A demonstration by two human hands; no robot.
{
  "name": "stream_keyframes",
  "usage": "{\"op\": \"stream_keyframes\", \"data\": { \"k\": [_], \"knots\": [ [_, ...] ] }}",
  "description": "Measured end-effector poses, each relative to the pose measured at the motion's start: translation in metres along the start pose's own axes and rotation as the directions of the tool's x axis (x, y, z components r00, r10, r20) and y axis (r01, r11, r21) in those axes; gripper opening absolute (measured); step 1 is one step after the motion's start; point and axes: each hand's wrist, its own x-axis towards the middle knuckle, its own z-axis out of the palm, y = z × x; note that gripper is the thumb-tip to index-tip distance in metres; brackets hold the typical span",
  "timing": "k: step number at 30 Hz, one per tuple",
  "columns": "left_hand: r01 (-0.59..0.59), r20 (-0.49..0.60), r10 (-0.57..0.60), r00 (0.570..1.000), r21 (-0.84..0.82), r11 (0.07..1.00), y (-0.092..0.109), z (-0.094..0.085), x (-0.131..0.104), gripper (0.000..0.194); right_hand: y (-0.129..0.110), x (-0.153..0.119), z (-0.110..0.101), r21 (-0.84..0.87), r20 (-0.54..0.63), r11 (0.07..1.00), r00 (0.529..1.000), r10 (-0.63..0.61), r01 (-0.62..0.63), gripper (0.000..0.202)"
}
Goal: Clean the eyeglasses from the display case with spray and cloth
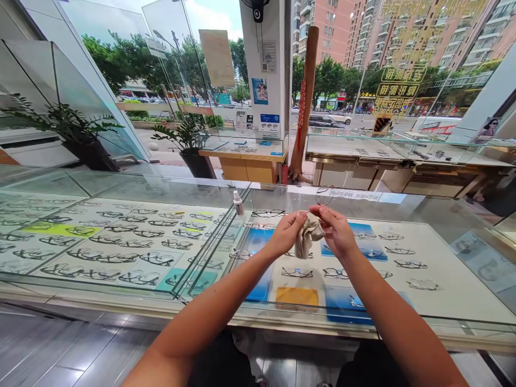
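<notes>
Ahead of you, tall clear glass windows (342, 91) admit daylight around a square white pillar (277, 86); a long glass-topped display counter (443, 247) stands before you, glossy grey floor tiles (100, 349) below.

Bright daylight glints off the glass counter (193, 189).

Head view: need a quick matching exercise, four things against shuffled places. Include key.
Things:
1. Crumpled beige fabric cloth
2. Small white bottle
3. Flat orange-yellow rectangle
4. Tall brown wooden post with red decoration

Places:
A. Standing upright on the glass counter
B. On the floor beyond the counter, leaning slightly
C. Between the left hand and the right hand
D. Under the counter's glass, near its front edge

Pairs: 1-C, 2-A, 3-D, 4-B
</notes>
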Motion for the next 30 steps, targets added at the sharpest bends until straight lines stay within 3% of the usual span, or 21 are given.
{"op": "stream_keyframes", "data": {
  "k": [4,7,12,15,18,21,24,26,28,30],
  "knots": [
    [0.058,-0.12,-0.063,0.991,-0.046,0.997,-0.01,-0.007,0.005,0.062,-0.011,0.009,-0.015,0.037,-0.085,0.995,0.992,-0.091,0.095,0.026],
    [0.139,-0.141,-0.162,0.977,-0.164,0.977,-0.014,-0.008,0.008,0.061,-0.019,0.014,-0.025,0.04,-0.135,0.986,0.979,-0.156,0.162,0.022],
    [0.255,-0.008,-0.27,0.963,-0.299,0.92,-0.009,-0.001,0.004,0.059,-0.025,0.019,-0.033,0.022,-0.18,0.98,0.965,-0.191,0.198,0.019],
    [0.258,0.074,-0.247,0.966,-0.288,0.922,-0.009,0.004,0.001,0.06,-0.026,0.02,-0.033,0.029,-0.183,0.98,0.965,-0.187,0.195,0.019],
    [0.271,0.267,-0.219,0.939,-0.18,0.945,-0.011,0.006,-0.003,0.062,-0.025,0.02,-0.032,0.022,-0.172,0.98,0.966,-0.193,0.2,0.02],
    [0.148,0.435,-0.175,0.883,0.095,0.984,-0.013,0.007,-0.008,0.051,-0.025,0.02,-0.032,-0.006,-0.163,0.978,0.965,-0.206,0.208,0.022],
    [-0.028,0.462,-0.157,0.873,0.368,0.929,-0.014,0.007,-0.011,0.038,-0.025,0.02,-0.031,-0.024,-0.142,0.98,0.969,-0.201,0.2,0.022],
    [-0.134,0.391,-0.086,0.917,0.503,0.854,-0.013,0.006,-0.011,0.041,-0.026,0.019,-0.03,-0.044,-0.108,0.981,0.975,-0.194,0.19,0.021],
    [-0.221,0.25,0.083,0.965,0.598,0.77,-0.011,0.001,-0.008,0.038,-0.026,0.018,-0.03,-0.091,-0.053,0.978,0.98,-0.193,0.187,0.019],
    [-0.284,0.089,0.302,0.949,0.659,0.696,-0.007,-0.005,-0.004,0.028,-0.026,0.017,-0.03,-0.173,0.019,0.966,0.981,-0.192,0.192,0.019]
  ]
}}
